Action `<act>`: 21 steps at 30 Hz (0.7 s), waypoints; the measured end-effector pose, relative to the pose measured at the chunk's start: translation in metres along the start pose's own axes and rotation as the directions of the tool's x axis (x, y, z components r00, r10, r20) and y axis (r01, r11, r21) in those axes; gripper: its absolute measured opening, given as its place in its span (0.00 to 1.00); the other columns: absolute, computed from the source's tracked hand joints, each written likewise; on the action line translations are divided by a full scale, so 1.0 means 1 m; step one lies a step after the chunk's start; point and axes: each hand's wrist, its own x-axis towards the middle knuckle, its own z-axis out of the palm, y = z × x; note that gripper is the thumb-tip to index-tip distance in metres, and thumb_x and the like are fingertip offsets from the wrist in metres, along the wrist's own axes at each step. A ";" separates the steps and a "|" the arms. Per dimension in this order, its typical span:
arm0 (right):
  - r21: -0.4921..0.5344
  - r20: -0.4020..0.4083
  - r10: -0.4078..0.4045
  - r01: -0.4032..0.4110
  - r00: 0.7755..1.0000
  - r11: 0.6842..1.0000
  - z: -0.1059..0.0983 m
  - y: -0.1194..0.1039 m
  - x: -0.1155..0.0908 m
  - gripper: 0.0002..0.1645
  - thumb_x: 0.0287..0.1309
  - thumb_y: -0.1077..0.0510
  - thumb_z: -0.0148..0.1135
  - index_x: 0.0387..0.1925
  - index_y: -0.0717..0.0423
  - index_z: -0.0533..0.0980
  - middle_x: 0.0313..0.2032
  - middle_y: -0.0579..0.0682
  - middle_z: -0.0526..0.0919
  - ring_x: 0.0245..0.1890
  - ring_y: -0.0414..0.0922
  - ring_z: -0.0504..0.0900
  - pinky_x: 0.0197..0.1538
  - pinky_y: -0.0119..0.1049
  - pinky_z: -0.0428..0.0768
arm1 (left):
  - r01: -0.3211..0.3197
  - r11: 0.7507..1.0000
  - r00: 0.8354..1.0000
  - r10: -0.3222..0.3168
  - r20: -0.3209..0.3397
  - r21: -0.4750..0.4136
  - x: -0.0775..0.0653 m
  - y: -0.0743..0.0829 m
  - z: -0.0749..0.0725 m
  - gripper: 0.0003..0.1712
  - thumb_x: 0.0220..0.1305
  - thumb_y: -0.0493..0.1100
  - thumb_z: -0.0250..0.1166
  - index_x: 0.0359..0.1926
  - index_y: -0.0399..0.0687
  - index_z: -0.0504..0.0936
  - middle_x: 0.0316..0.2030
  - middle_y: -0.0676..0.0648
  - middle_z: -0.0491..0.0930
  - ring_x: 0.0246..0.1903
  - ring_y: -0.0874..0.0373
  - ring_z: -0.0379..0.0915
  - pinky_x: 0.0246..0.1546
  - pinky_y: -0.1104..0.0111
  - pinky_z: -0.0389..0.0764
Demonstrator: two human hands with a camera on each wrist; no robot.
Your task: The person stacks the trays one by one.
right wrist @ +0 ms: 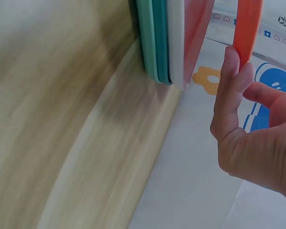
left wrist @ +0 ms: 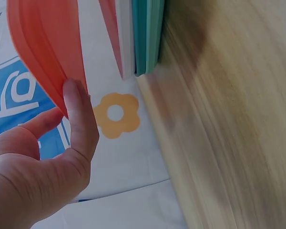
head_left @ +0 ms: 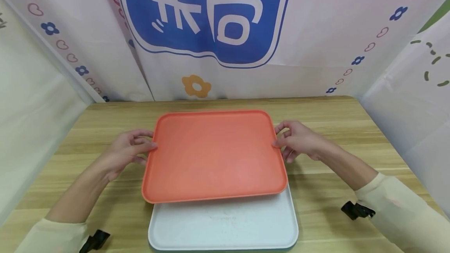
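Note:
An orange rectangular tray [head_left: 216, 155] with a raised rim is held level by both hands. My left hand [head_left: 128, 149] pinches its left edge, thumb over the rim and fingers below. At the opposite edge, my right hand [head_left: 297, 141] grips the rim the same way. Beneath lies a white tray [head_left: 225, 229], its front part showing and its back part hidden by the orange one. Both wrist views show a gap between the orange tray and the stack, where a teal tray [left wrist: 140, 38] and a light green tray [right wrist: 147, 43] lie under the white one.
The stack stands on a wood-grain table [head_left: 334, 128]. A white printed cloth [head_left: 309, 50] with a blue sign hangs along the table's back edge. White sheets [head_left: 31, 100] close off the left and right sides.

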 end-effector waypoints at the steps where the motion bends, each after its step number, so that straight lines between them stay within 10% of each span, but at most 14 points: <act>1: 0.000 0.003 0.001 -0.001 1.000 1.000 0.000 0.001 -0.001 0.23 0.67 0.66 0.62 0.57 0.68 0.63 0.29 0.55 0.84 0.20 0.44 0.84 0.23 0.35 0.85 | 0.000 1.000 1.000 0.000 0.006 -0.003 0.000 0.000 0.001 0.29 0.77 0.35 0.59 0.69 0.22 0.60 0.38 0.50 0.86 0.35 0.58 0.85 0.33 0.61 0.89; 21: 0.001 0.025 0.010 -0.010 1.000 1.000 0.001 0.019 -0.012 0.15 0.69 0.64 0.62 0.48 0.67 0.65 0.25 0.55 0.83 0.19 0.43 0.83 0.23 0.34 0.85 | 0.031 1.000 0.996 -0.030 0.079 -0.004 0.004 -0.002 0.013 0.21 0.76 0.35 0.57 0.61 0.25 0.63 0.35 0.46 0.86 0.31 0.56 0.85 0.29 0.59 0.89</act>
